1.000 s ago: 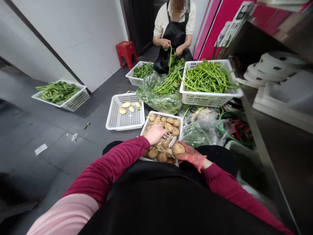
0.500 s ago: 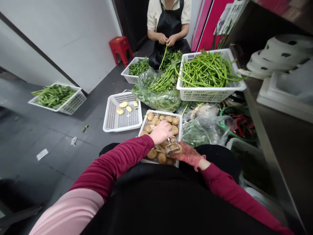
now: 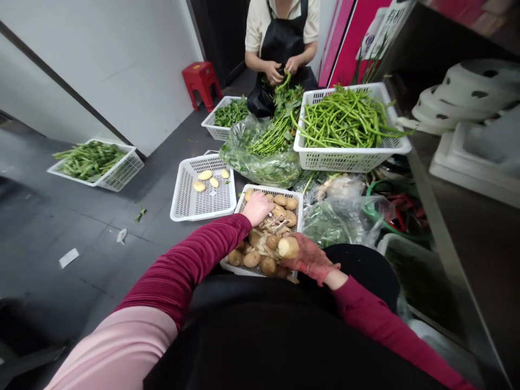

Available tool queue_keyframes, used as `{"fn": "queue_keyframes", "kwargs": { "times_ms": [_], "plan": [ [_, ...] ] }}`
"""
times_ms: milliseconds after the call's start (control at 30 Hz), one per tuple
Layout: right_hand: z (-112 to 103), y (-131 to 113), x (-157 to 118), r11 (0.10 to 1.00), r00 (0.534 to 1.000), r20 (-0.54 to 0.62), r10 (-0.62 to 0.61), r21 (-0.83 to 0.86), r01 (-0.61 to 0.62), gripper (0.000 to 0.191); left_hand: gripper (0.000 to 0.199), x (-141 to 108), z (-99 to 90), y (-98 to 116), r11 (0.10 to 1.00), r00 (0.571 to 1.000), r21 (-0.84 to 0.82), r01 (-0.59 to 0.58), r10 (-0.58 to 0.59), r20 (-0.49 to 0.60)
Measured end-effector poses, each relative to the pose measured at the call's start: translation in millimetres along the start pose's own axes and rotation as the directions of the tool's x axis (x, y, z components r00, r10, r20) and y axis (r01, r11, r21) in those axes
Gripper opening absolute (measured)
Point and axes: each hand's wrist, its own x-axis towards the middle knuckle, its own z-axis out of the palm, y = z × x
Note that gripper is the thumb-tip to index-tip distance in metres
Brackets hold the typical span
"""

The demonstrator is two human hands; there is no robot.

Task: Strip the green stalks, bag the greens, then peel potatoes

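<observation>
My left hand [image 3: 258, 208], bare, is closed over the upper left of a white basket [image 3: 300, 208] of potatoes. It grips a metal peeler [image 3: 277, 221], partly hidden and hard to make out against the peelings. In a reddish glove, my right hand [image 3: 309, 258] holds a partly peeled potato [image 3: 288, 247], its pale flesh facing up, at the basket's right side. Unpeeled potatoes [image 3: 252, 259] and strips of peel [image 3: 266, 251] lie in the basket below both hands.
Several peeled potatoes lie in a white basket [image 3: 182, 200] to the left. Beyond are a plastic bag of greens [image 3: 264, 168] and a basket of green stems [image 3: 349, 122]. A co-worker [image 3: 280, 49] sits opposite, handling stems. A metal counter [image 3: 459, 244] edges the right.
My left hand has drawn the peeler away from the potato, up and to the left. More pale flesh shows on the potato in my right hand. The co-worker's hands have shifted on the stem.
</observation>
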Motion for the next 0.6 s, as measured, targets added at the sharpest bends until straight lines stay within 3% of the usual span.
{"fn": "queue_keyframes", "kwargs": {
  "times_ms": [100,200,300,433,600],
  "plan": [
    [-1.2,-1.6,3.6,0.989,0.999,-0.008,-0.032,-0.142,0.031,0.055,0.027,5.0,-1.4,2.9,0.998,0.998,-0.007,-0.059,0.059,-0.008],
    [-0.6,0.8,3.5,0.987,0.992,-0.061,-0.113,-0.119,0.105,0.066,0.028,6.8,-2.0,-2.5,0.999,1.000,0.025,0.025,-0.025,0.018],
    [-1.2,0.6,0.4,0.996,0.993,-0.081,-0.087,0.025,0.089,0.076,0.029,2.0,-6.5,-6.6,0.992,0.992,0.042,0.115,-0.113,-0.047],
    [-5.4,0.1,-1.0,0.966,0.999,-0.001,0.037,0.256,-0.036,0.065,0.030,-10.7,-12.5,-2.0,0.998,0.994,0.022,0.051,-0.048,-0.099],
    [-5.8,6.7,2.1,0.901,0.991,0.050,0.126,0.411,-0.136,0.052,0.029,-19.5,-13.5,3.8,0.964,0.962,0.070,0.258,-0.250,-0.106]
  ]
}}
